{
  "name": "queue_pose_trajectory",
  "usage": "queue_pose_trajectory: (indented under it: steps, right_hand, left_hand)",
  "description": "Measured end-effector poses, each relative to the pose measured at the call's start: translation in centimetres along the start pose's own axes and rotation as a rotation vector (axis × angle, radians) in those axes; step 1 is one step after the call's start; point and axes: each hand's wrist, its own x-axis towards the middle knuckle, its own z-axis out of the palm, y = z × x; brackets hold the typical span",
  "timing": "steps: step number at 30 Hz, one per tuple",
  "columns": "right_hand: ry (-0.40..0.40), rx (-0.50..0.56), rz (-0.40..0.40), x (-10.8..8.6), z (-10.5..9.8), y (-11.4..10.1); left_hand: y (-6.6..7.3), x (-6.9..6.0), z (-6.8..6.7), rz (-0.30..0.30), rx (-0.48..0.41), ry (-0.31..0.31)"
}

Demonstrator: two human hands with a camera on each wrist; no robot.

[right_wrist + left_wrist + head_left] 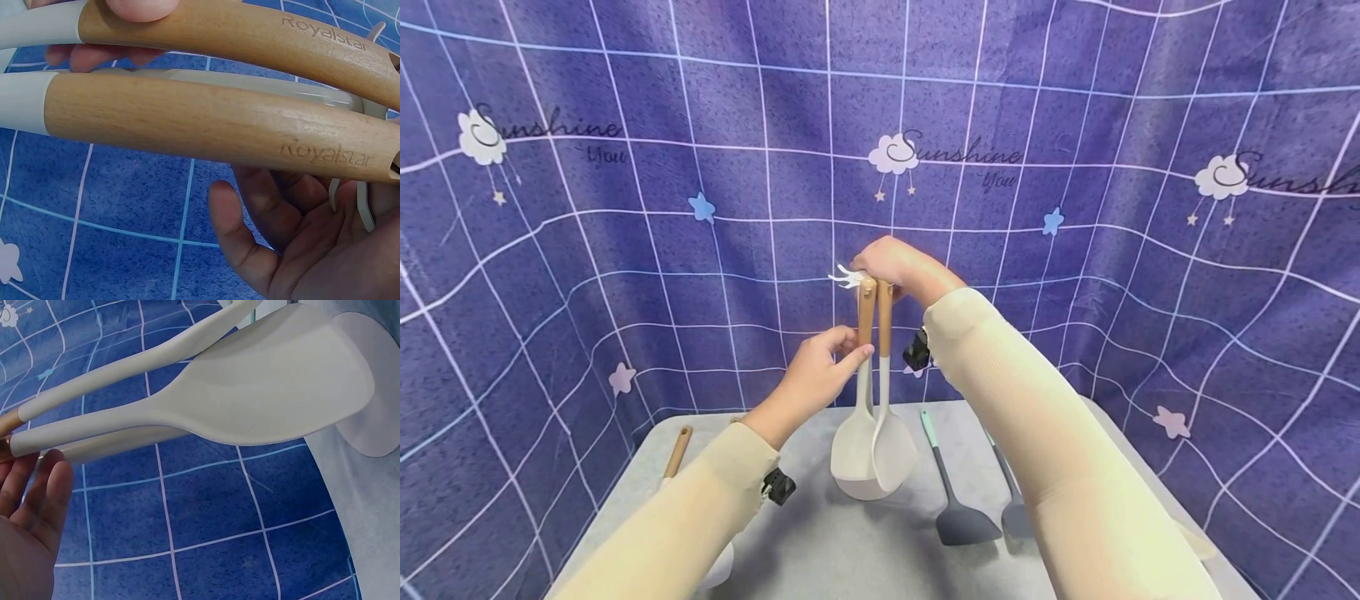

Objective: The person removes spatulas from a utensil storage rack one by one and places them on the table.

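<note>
In the head view two white utensils with wooden handles hang side by side from a white hooked utensil rack [847, 276]. The left one is a broad turner [853, 446]; the other utensil [897, 450] is turned partly sideways. My left hand [820, 367] pinches the turner's handle, thumb in front and fingers behind, as the right wrist view also shows. At the rack's top, my right hand [891, 262] grips among the hooks, its outer fingers [228, 215] loosely bent behind the handles. A pale post [119, 442] runs behind the turner in the left wrist view.
Right of the rack, two dark-headed utensils with mint handles, one a turner [962, 525], lie on the grey table [820, 550]. A wooden handle [678, 450] lies at the left, partly under my sleeve. A round pale base [378, 419] stands on the tabletop. Patterned purple cloth [775, 192] surrounds the table.
</note>
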Motion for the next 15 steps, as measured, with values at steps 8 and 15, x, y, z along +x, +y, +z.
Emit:
queue_pose_trajectory:
  steps: [8, 15]
  right_hand:
    - [-0.004, -0.069, -0.035, 0.1, 0.04, 0.08]
    - [-0.009, -0.018, -0.007, -0.07, -0.02, -0.04]
  left_hand:
    - [-0.19, 0.08, 0.2, 0.022, 0.008, 0.013]
    - [0.15, 0.14, 0.09, 0.028, -0.003, 0.02]
